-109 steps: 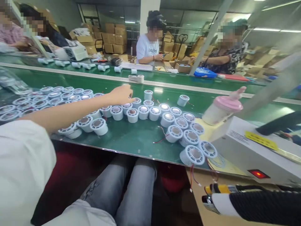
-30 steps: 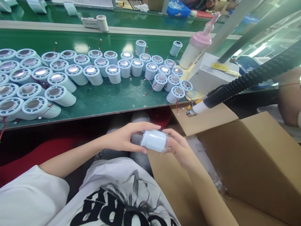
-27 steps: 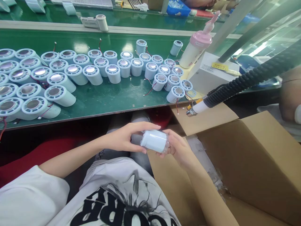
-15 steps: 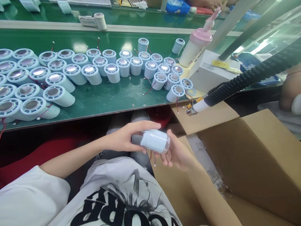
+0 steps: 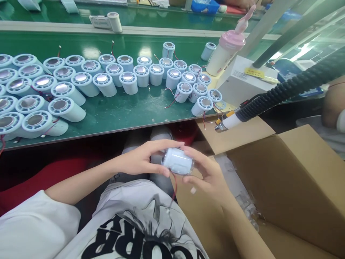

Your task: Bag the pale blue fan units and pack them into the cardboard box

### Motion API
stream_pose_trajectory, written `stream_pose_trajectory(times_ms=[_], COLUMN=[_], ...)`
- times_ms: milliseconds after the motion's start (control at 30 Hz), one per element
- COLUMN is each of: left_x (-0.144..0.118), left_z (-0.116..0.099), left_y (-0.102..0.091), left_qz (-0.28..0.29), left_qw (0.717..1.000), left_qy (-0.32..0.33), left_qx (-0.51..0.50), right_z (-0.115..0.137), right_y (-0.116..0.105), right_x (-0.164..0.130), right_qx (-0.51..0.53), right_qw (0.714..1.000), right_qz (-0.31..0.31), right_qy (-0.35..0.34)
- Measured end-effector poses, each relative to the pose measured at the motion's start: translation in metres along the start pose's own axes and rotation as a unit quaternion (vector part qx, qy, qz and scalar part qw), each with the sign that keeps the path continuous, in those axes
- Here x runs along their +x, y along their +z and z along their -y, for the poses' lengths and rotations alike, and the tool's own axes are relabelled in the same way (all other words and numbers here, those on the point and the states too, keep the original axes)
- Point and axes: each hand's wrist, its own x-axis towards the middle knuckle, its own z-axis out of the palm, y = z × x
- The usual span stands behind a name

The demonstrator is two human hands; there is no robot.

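Over my lap, both hands hold a light-blue cylinder [image 5: 178,161], which lies on its side with a clear plastic cover around its right end. My left hand [image 5: 147,158] has thumb and fingers around the left end. At the covered right end, the fingers of my right hand [image 5: 208,172] curl over the top and the thumb sits below. A thin red wire [image 5: 175,189] with a small pale connector dangles beneath it. Similar light-blue cylinders [image 5: 128,83], with round metallic discs on top and thin wires, crowd the green bench.
An open cardboard box [image 5: 285,180] stands at my right with clear plastic pieces [image 5: 248,207] inside. Above its flap is a black ribbed hose [image 5: 272,102] with a metal tip. A pink-topped bottle [image 5: 225,52] stands by a white box-shaped device [image 5: 238,81]. Another person's arm [image 5: 332,99] shows far right.
My right hand has turned from a palm-up hold below the cylinder to a grip over its right end. The wire swings lower, and the view shifted slightly.
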Motion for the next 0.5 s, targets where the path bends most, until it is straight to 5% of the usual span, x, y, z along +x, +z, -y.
stream_pose_trajectory(times_ms=[133, 500], left_x=[0.0, -0.001], left_z=[0.0, 0.019], left_y=[-0.002, 0.002], left_qz=[0.03, 0.035], left_qw=[0.999, 0.974], left_qy=[0.004, -0.178], left_qx=[-0.035, -0.133], right_z=[0.001, -0.008], right_y=[0.0, 0.0], right_x=[0.0, -0.012], right_qx=[0.151, 0.105], right_qw=[0.982, 0.976], right_qz=[-0.01, 0.038], right_qy=[0.113, 0.185])
